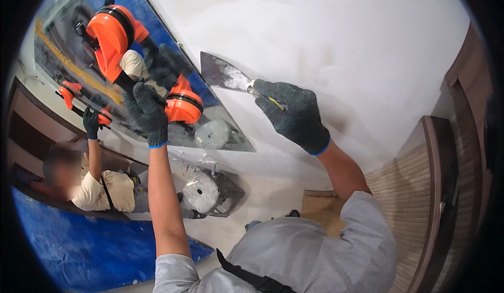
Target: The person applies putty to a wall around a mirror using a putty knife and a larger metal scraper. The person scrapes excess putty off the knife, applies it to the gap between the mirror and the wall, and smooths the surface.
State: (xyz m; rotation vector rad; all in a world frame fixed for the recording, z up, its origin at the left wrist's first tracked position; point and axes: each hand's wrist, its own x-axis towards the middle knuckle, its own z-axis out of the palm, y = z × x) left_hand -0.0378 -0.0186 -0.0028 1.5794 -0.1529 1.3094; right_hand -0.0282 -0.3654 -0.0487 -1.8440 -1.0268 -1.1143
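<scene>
A large mirror panel (228, 142) stands against the white wall at the left, reflecting a blue sheet and a person. My left hand (147, 112), in a dark knit glove with a blue cuff, grips the black handle of an orange double-cup suction lifter (107, 43). Its cups sit on the mirror face, one above my hand and one to its right. In my gloved right hand (294, 112) is a putty knife (223, 73) with a wide, smeared metal blade. The blade lies along the wall, its far corner close to the mirror's right edge; contact there cannot be made out.
At left, a co-worker (113, 190) raises a gloved hand to a second orange suction lifter (68, 96). Below the mirror stands a stool (202, 190) with a pale round top. A blue sheet (79, 240) covers something lower left. Cardboard (321, 209) and a slatted panel (401, 188) are right.
</scene>
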